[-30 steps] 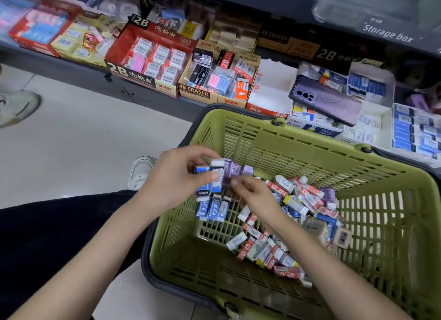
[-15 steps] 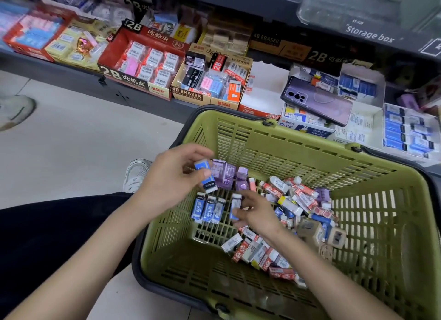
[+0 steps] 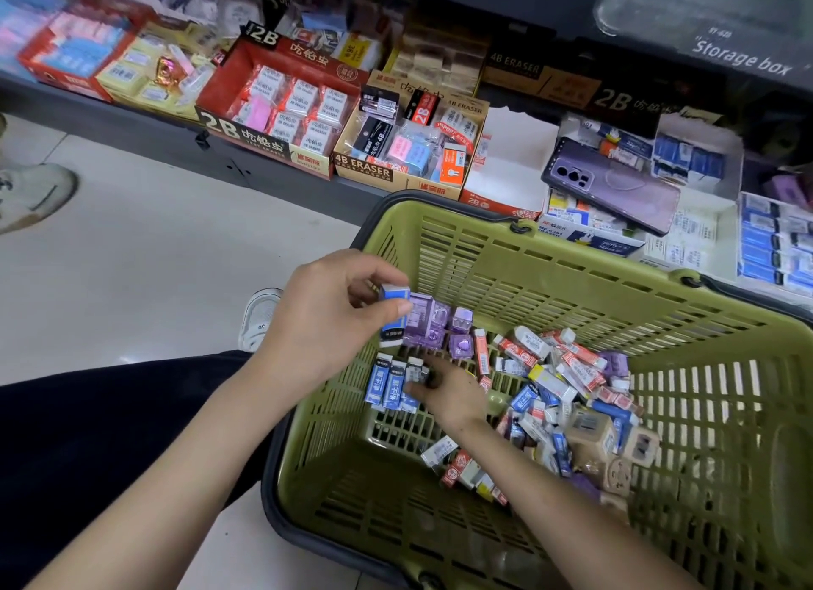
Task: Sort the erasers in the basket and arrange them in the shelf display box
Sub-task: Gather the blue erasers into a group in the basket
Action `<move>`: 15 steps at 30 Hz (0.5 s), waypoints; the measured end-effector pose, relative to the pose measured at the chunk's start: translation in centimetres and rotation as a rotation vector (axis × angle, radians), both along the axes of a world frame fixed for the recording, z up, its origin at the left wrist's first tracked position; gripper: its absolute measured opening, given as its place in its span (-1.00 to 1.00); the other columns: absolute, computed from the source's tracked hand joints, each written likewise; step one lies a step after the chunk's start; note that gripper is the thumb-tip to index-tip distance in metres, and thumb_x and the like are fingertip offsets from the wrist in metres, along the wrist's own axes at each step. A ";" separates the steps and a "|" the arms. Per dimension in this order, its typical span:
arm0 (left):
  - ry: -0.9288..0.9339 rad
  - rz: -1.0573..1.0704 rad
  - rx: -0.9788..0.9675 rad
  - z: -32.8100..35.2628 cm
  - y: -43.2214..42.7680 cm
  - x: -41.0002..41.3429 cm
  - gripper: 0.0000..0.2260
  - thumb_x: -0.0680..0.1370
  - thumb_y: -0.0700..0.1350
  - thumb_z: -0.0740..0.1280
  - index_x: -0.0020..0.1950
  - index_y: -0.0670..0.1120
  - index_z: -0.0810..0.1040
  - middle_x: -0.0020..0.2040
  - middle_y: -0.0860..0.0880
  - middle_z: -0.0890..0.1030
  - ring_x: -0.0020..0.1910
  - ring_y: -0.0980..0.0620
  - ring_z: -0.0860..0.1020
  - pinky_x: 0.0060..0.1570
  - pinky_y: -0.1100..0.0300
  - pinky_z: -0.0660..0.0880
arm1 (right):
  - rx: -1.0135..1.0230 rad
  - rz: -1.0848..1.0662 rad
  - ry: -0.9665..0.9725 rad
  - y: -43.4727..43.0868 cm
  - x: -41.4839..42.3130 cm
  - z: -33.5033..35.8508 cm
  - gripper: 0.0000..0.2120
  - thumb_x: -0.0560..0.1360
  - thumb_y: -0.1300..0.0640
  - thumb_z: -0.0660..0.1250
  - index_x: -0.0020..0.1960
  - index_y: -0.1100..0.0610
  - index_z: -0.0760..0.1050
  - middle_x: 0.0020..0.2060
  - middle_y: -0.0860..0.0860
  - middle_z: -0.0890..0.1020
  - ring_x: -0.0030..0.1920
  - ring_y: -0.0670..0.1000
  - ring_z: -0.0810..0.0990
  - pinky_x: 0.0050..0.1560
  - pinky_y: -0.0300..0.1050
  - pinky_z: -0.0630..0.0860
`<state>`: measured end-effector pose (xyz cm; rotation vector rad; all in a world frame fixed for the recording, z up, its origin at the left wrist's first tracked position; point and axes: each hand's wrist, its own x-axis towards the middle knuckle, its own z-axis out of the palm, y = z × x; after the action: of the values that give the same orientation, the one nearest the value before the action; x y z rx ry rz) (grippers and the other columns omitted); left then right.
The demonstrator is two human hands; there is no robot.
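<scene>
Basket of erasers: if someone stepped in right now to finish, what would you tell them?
Left hand: holds a blue eraser above the green basket.
Right hand: down in the basket, fingers on the row of blue erasers.
Sorted so far: that blue row and a purple group by the basket's left wall.
Left: the mixed pile is unsorted; nothing visibly moved to a shelf display box yet.

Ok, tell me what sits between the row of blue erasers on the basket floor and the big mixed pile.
In the head view, the right hand lies there, fingertips at the row of blue erasers; the mixed pile lies past it in the green basket.
</scene>
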<state>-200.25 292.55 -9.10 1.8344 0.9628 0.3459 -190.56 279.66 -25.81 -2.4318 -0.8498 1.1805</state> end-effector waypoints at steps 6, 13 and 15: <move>0.052 -0.040 -0.042 -0.3 -0.6 0.0 -0.82 0.39 -0.13 0.50 -0.14 0.13 0.61 -0.20 0.08 0.64 -0.19 0.07 0.61 -0.02 0.10 0.57 | 0.057 0.087 -0.113 -0.7 0.7 1.3 -0.45 0.52 -0.23 0.21 0.45 -0.07 0.28 0.17 -0.06 0.59 -0.04 -0.02 0.62 -0.18 -0.15 0.56; 0.074 -0.089 -0.089 -1.4 -2.6 0.7 -0.85 0.39 -0.13 0.50 -0.16 0.10 0.60 -0.24 0.11 0.65 -0.24 0.19 0.59 -0.20 0.40 0.50 | 0.564 -0.227 0.667 -1.7 2.0 11.4 -0.78 0.47 0.14 0.35 0.12 0.10 0.58 -0.08 -0.04 0.68 -0.08 -0.08 0.63 -0.11 -0.20 0.55; 0.056 -0.115 -0.093 -1.8 -3.3 1.0 -0.83 0.39 -0.16 0.49 -0.17 0.10 0.59 -0.23 0.13 0.65 -0.23 0.20 0.60 -0.17 0.38 0.49 | 0.573 -0.218 0.607 -2.0 1.5 11.7 -0.85 0.48 0.26 0.36 0.04 0.14 0.59 -0.19 -0.02 0.67 -0.22 -0.11 0.61 -0.21 -0.23 0.54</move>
<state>-199.23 289.20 -10.94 1.8134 0.8926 0.1771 -189.03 277.70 -14.11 -1.5391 -0.6003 1.2670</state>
